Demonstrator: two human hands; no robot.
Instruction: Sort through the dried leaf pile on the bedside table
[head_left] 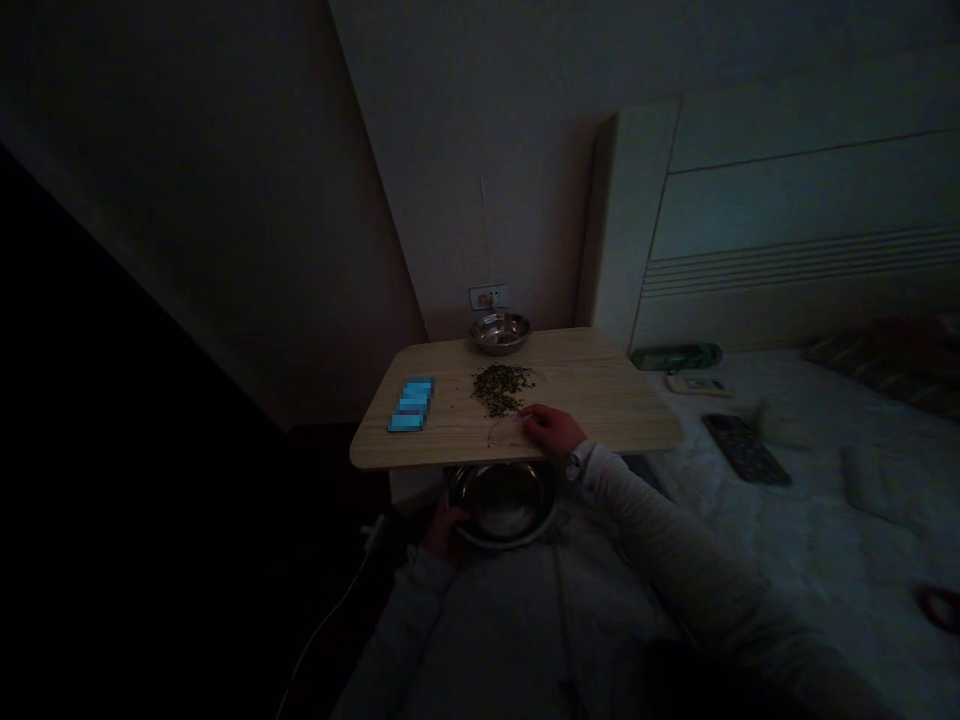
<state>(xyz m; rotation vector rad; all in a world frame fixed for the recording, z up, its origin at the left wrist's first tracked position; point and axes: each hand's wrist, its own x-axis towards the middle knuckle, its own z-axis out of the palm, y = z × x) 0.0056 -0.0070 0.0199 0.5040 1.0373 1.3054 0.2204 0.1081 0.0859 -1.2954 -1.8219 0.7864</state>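
A scattered heap of small dark green and brown grains or seeds (pixel 501 387) lies on the light wooden table (pixel 600 385). Just in front of the heap, my right hand (pixel 553 430) is closed on a clear, rounded piece (pixel 506 431), thin and see-through; its exact kind is too dim to make out. Below the table's front edge, my left hand (pixel 445 530) grips the left rim of a large metal bowl (pixel 504 540), whose far side is partly hidden under the tabletop. A smaller metal bowl (pixel 500 336) stands at the table's back edge.
A phone (pixel 412 404) with a lit screen lies on the table's left. Behind is a wall socket (pixel 488 296). On the bed at right are a green bottle (pixel 676 357), a pale remote (pixel 699 385) and a dark patterned flat object (pixel 745 449). A white cable (pixel 330 610) runs down at left.
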